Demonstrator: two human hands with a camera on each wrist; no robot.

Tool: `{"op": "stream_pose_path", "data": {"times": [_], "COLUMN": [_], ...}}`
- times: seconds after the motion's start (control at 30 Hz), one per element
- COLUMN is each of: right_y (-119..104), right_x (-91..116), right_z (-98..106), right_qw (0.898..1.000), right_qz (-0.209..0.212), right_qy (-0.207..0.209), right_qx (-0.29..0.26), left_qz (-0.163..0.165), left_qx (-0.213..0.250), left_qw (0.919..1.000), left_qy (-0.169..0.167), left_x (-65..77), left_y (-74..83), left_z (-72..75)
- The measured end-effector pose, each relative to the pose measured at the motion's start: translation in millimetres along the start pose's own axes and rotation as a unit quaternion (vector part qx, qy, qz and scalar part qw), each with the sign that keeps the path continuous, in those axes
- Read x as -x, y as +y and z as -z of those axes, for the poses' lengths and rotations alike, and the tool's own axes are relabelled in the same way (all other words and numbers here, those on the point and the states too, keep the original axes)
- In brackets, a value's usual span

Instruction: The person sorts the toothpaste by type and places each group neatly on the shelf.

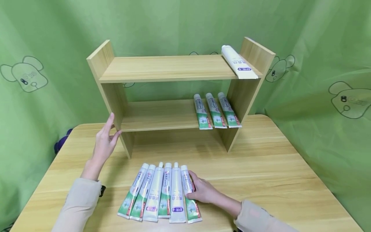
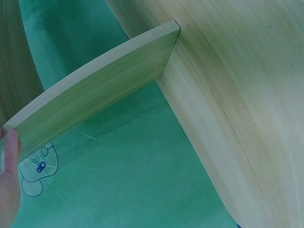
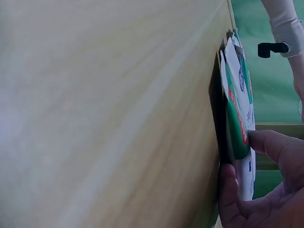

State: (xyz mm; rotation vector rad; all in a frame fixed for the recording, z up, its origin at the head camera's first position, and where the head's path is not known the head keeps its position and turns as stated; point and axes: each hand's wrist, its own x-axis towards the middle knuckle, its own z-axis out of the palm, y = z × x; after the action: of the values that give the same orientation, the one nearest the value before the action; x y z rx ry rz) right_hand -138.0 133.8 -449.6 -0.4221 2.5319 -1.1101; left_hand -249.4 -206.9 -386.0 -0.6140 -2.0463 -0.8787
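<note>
My right hand (image 1: 204,190) pinches a green-and-white toothpaste tube (image 1: 191,203) at the right end of a row on the table. In the right wrist view, thumb and fingers (image 3: 268,145) lie on either side of this tube (image 3: 237,121). Beside it lie white toothpaste tubes (image 1: 177,193) and more green-and-white ones (image 1: 166,190), caps toward the shelf. My left hand (image 1: 105,141) touches the left side of the wooden shelf (image 1: 162,124), with fingers straight and thumb at the middle board's front edge. Only part of that hand (image 2: 9,175) shows in the left wrist view.
Three green-and-white tubes (image 1: 214,111) lie on the right of the middle board. A white tube (image 1: 239,62) lies at the right of the top board (image 1: 162,67), its flat end over the front edge. Green curtains (image 1: 318,48) hang around the wooden table (image 1: 275,170).
</note>
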Motion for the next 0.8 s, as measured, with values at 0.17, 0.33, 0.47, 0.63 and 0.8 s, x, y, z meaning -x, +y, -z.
{"op": "stream_pose_path", "data": {"times": [0.17, 0.33, 0.47, 0.63, 0.8], "right_y": [3, 5, 6, 5, 3], "right_x": [0, 2, 2, 3, 2], "right_z": [6, 9, 11, 12, 17], "right_qw": [0.998, 0.989, 0.980, 0.974, 0.963], "right_qz": [-0.012, -0.021, -0.020, -0.018, -0.002], "right_qy": [-0.012, -0.028, -0.037, -0.022, -0.007], "right_qx": [-0.061, -0.146, -0.196, -0.225, -0.269], "left_qz": [-0.005, -0.006, -0.007, -0.007, -0.006], "left_qx": [-0.004, -0.002, -0.002, -0.004, -0.006], "left_qw": [1.0000, 1.0000, 1.0000, 0.9999, 1.0000], "left_qy": [0.000, 0.000, -0.003, -0.008, -0.004], "left_x": [-0.6, -1.4, -2.7, -0.8, 0.3], "left_y": [0.4, -0.1, -0.4, 0.5, 0.9], "left_z": [0.5, 0.7, 0.9, 1.0, 1.6]}}
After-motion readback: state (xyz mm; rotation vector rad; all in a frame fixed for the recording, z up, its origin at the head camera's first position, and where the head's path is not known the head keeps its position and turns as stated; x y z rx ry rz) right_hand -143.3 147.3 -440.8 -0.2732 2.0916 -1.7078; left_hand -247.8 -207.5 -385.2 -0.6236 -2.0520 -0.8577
